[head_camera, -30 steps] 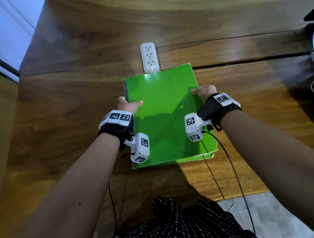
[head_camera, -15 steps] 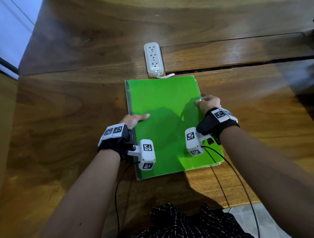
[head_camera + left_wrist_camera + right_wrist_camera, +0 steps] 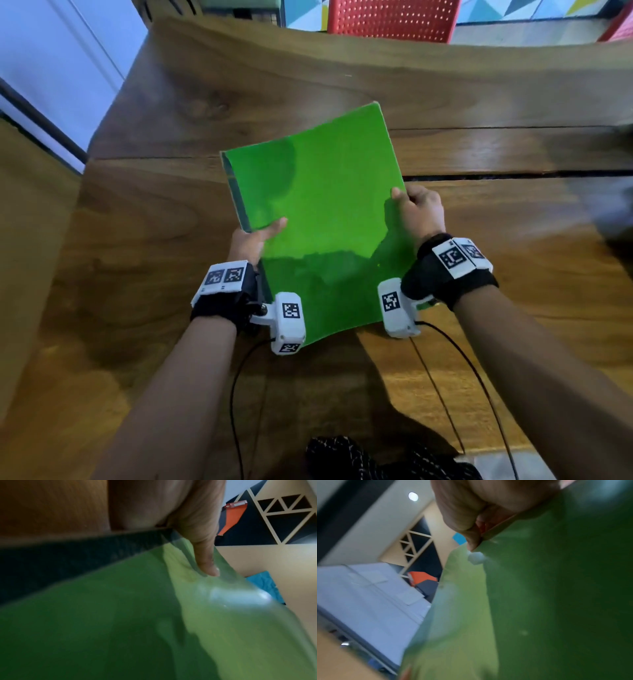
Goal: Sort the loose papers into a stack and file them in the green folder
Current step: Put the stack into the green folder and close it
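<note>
Closed glossy green plastic folder [image 3: 318, 219] gripped by left hand [image 3: 251, 240] and right hand [image 3: 419, 214] at its side edges, tilted above the table — papers presumably filed inside — next, lay it flat.

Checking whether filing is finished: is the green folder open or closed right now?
Closed. The green folder shows only its cover, with left hand gripping the spine edge and right hand the opposite edge. Whether papers are inside cannot be told.

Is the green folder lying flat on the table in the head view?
No. The green folder is lifted and tilted above the wooden table, gripped at its sides by the left hand and right hand.
</note>
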{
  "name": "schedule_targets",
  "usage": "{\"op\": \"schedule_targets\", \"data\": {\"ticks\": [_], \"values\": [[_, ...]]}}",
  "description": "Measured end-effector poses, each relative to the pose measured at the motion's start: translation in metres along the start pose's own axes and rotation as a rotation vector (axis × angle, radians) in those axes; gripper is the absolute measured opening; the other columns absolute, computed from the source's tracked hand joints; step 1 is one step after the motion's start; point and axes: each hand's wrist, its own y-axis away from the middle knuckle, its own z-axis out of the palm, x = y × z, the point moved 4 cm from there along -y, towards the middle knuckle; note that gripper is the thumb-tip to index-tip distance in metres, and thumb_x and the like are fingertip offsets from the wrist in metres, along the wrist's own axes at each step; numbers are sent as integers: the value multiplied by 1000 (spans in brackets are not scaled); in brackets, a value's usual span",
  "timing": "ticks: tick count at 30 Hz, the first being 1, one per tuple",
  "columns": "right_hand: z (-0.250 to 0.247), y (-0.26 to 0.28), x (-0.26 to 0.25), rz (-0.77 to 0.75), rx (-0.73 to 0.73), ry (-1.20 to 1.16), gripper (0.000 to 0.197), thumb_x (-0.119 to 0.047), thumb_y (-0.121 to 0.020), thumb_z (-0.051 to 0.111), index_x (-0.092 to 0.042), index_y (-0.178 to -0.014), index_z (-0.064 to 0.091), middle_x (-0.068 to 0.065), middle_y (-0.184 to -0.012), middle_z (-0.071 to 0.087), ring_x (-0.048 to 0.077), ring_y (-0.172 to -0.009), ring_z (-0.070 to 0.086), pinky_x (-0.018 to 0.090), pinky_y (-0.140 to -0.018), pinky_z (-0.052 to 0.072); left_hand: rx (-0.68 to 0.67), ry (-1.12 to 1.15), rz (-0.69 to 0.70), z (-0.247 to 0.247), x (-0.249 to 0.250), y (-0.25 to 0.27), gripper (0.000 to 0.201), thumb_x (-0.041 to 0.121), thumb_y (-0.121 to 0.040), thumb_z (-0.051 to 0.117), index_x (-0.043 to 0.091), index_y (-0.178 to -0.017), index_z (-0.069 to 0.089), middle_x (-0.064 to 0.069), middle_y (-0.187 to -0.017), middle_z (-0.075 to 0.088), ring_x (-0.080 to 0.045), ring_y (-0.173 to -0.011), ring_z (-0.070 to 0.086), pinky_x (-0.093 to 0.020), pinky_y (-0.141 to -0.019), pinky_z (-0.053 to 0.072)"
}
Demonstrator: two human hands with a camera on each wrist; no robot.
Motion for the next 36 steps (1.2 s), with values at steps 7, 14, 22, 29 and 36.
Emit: {"op": "schedule_targets", "data": {"ticks": [7, 14, 22, 29, 36], "values": [[16, -31, -94, -157, 68, 7, 44, -20, -92, 53, -18, -51, 37, -8, -55, 39, 2, -50, 35, 1, -39, 30, -7, 18, 96, -28, 24, -42, 138, 90, -31, 59, 0, -134, 42, -21, -131, 54, -34, -120, 53, -45, -112, 31], [62, -104, -150, -85, 37, -109, 30, -21, -95, 49, -18, -65, 49, -8, -61, 42, 4, -52, 38, 14, -52, 39, 95, -59, 158, -64, 94, -108, 118, 71, -41, 73, -2, -131, 49, -19, -133, 56, -35, -121, 55, -46, -107, 41], [138, -139, -139, 38, -102, 142, 47, 0, -93, 40, -6, -138, 27, 15, -134, 47, 27, -119, 51, 34, -99, 47, 189, -320, 37, -81, 121, -182, 80, 44, -83, 63, -7, -138, 34, -24, -139, 46, -37, -125, 50, -38, -101, 41], [189, -118, -94, 31, -262, 485, 82, 11, -85, 45, -7, -148, -4, 23, -154, 6, 36, -142, 16, 46, -118, 20, 117, -490, -66, -77, 93, -204, 72, 42, -91, 52, -12, -136, 37, -24, -142, 42, -22, -111, 48, -29, -80, 36], [196, -103, -71, -136, -314, 865, 69, -8, -89, 44, -7, -147, 8, 17, -157, -8, 35, -145, -13, 53, -116, -7, 148, -495, -106, -73, 94, -214, 72, 40, -89, 56, -9, -138, 35, -24, -143, 41, -35, -131, 42, -35, -104, 36]]}}
